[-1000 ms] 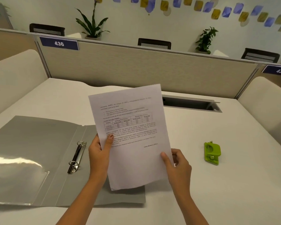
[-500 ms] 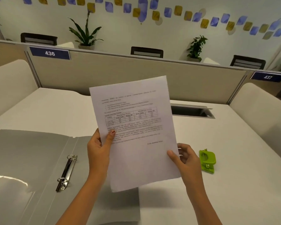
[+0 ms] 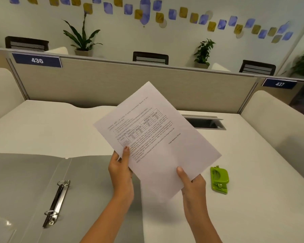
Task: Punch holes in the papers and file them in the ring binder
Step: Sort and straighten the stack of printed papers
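Observation:
A printed white sheet of paper (image 3: 158,137) hangs above the desk, tilted so its top points up and to the right. My left hand (image 3: 120,171) pinches its left edge, thumb on the print. My right hand (image 3: 193,185) pinches its lower edge, thumb on top. An open grey ring binder (image 3: 33,181) lies flat at the left, its metal ring mechanism (image 3: 57,202) showing two rings. A small green hole punch (image 3: 219,179) sits on the desk just right of my right hand.
The white desk (image 3: 253,199) is walled by a beige partition (image 3: 130,85) at the back and padded side panels. A cable slot (image 3: 205,122) opens in the desk behind the paper. Chairs and potted plants stand beyond the partition.
The sheet has turned clockwise from nearly upright to a slant. My right hand has slid along to its lower edge. The camera has shifted, bringing the binder and punch lower in view.

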A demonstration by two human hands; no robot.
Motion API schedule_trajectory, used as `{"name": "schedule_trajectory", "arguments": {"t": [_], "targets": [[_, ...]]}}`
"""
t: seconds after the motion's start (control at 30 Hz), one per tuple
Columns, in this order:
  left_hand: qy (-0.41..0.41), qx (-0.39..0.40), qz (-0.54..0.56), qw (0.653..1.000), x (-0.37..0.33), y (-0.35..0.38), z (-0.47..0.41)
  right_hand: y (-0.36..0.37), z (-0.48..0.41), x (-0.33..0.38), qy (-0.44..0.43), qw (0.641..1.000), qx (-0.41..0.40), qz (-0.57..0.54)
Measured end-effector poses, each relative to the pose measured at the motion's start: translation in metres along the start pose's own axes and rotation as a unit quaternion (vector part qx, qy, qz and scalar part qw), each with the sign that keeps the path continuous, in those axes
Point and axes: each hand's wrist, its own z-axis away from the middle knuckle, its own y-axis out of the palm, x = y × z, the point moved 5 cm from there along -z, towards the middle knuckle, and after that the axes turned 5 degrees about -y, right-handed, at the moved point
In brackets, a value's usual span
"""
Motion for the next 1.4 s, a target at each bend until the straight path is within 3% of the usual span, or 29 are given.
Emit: {"name": "schedule_trajectory", "arguments": {"t": [0.13, 0.2, 0.33, 0.43, 0.73, 1.1, 1.4], "targets": [[0.021, 0.033, -0.013, 0.999, -0.023, -0.017, -0.027, -0.024, -0.024, 0.005, -0.034, 0.994, -0.037, 0.098], [0.059, 0.074, -0.075, 0.993, -0.038, -0.027, -0.039, -0.036, -0.035, 0.009, -0.047, 0.988, -0.051, 0.136], [0.095, 0.155, -0.298, 0.937, -0.047, -0.031, -0.050, -0.057, -0.051, 0.017, -0.076, 0.974, -0.069, 0.202], [0.110, 0.187, -0.398, 0.891, -0.036, -0.019, -0.047, -0.067, -0.056, 0.019, -0.092, 0.963, -0.090, 0.235], [0.126, 0.134, -0.346, 0.920, 0.011, -0.004, -0.027, -0.087, -0.035, 0.028, -0.153, 0.938, -0.141, 0.277], [0.097, 0.130, -0.344, 0.925, 0.046, 0.020, -0.007, -0.089, -0.018, -0.004, -0.128, 0.933, -0.212, 0.262], [0.080, 0.146, -0.370, 0.914, 0.071, 0.018, 0.001, -0.082, -0.009, -0.041, -0.071, 0.937, -0.214, 0.268]]}}
